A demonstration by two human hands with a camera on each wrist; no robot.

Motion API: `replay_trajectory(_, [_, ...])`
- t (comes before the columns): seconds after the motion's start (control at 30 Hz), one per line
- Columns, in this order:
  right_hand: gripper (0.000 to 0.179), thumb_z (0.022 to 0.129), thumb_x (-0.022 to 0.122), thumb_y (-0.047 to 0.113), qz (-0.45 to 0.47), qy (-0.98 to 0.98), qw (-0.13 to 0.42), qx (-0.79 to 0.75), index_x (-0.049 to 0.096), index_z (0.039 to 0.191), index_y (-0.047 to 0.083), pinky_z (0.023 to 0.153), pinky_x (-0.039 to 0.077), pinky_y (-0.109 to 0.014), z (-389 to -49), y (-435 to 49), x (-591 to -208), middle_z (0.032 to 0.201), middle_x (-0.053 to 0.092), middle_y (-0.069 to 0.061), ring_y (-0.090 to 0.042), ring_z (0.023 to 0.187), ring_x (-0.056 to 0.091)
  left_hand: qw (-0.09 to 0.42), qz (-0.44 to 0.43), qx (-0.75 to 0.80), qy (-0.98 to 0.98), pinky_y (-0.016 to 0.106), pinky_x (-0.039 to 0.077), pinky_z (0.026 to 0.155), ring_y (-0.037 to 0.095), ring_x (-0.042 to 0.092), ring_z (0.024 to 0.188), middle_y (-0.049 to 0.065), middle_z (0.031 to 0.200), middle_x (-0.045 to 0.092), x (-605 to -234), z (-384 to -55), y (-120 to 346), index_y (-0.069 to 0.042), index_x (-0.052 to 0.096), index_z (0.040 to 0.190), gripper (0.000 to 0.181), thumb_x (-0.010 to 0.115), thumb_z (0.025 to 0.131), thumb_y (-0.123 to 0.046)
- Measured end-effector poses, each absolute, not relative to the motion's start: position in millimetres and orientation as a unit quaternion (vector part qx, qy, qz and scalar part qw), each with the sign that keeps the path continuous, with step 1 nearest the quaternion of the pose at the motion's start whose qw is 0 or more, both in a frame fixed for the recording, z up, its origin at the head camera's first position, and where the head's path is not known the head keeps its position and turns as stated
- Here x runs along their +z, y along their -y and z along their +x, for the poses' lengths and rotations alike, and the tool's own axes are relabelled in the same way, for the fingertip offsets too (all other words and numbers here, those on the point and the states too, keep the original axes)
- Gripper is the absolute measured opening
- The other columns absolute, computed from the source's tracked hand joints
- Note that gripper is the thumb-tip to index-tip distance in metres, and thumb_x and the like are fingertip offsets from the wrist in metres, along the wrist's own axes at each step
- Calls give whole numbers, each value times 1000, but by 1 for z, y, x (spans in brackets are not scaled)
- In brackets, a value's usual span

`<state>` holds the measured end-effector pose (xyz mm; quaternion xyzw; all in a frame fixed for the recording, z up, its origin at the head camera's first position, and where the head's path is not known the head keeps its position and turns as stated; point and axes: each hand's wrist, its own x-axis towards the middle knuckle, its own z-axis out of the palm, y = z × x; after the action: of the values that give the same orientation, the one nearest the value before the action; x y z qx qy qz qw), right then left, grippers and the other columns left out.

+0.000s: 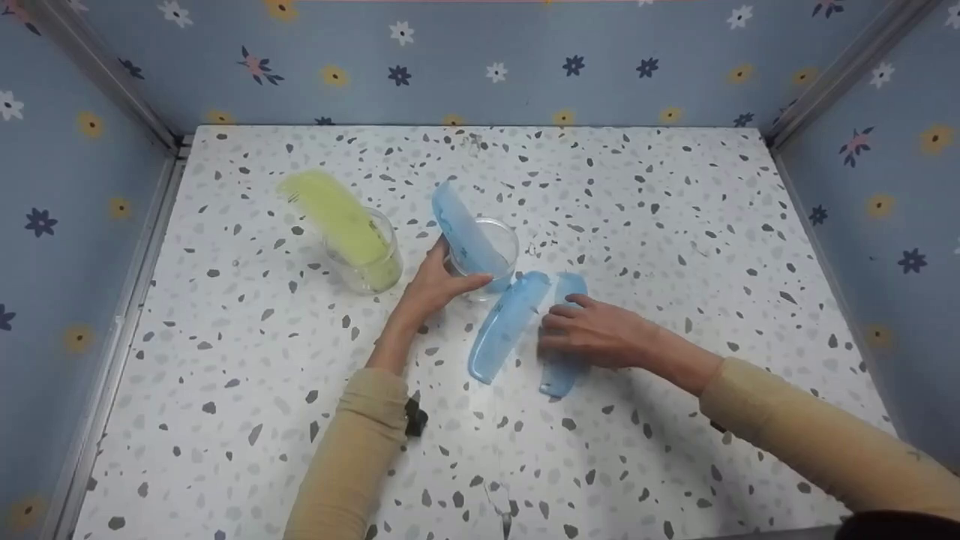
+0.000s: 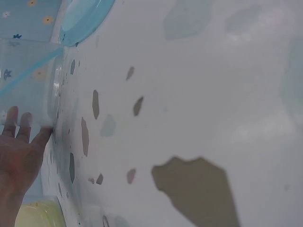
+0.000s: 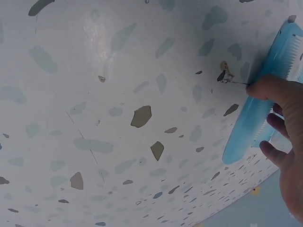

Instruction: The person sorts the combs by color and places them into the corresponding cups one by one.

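Observation:
My left hand (image 1: pixel 433 286) holds a clear plastic cup (image 1: pixel 513 231), thumb on the near side and fingers round the left. A blue comb (image 1: pixel 459 223) stands tilted in that cup, its upper end leaning out to the left. My right hand (image 1: pixel 600 331) grips another blue comb (image 1: pixel 561 381) on the table, to the right of the cup. In the right wrist view the thumb lies on the spine of this comb (image 3: pixel 258 113) and the fingers on its toothed side. Between both hands a further blue comb (image 1: pixel 508 328) lies slanted on the table.
A second clear cup (image 1: pixel 397 251) stands left of my left hand, with a yellow-green comb (image 1: pixel 330 206) leaning out of it. The speckled white table (image 1: pixel 645 195) is bordered by blue flowered walls (image 1: pixel 480 45) at the back and sides.

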<state>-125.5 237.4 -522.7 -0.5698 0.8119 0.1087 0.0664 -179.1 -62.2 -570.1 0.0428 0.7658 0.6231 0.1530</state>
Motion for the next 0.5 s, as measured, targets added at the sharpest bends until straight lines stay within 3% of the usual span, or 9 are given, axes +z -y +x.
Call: replay_trajectory(0.5, [63,74,89,13,-550,-830,58,77,56,127,22,102,55,-45,-132,-248,-518,127,59,-6,-27,117,61,156,42,621,-767,42,12,135,21,18,162,-2,172,24,-571,-180,63,-27,12,167,121,88,76,-52])
